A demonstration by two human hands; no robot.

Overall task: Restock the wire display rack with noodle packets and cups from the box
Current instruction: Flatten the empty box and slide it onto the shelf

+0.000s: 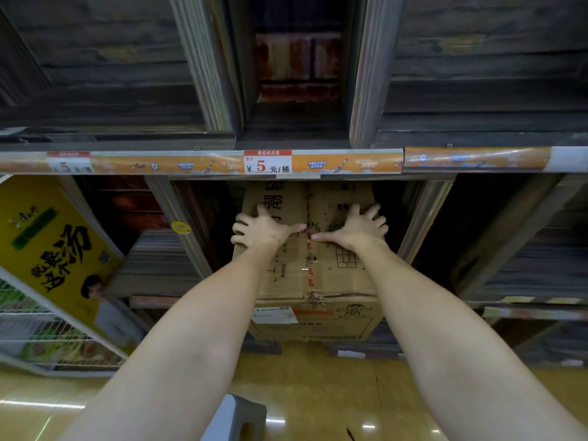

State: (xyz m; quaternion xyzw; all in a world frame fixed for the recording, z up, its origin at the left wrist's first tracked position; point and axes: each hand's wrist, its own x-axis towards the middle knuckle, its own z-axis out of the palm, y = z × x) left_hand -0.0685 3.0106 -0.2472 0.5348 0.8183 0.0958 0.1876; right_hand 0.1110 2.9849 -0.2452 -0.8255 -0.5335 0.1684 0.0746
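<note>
both hands are flat on the cardboard box (313,272), which sits in the lower shelf bay under the price strip (267,163). left hand (262,229) and right hand (358,229) have fingers spread wide, gripping nothing, thumbs meeting at the taped seam, probably to steady the box or start splitting its flaps. the wire rack (38,329) waits low on the left.

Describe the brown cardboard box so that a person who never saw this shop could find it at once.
Start at the orange price strip on the dark wooden shelf; below its white "5" tag a brown cardboard box sticks out of the lower bay. Both hands, left hand and right hand, press flat on its taped top seam.
</note>
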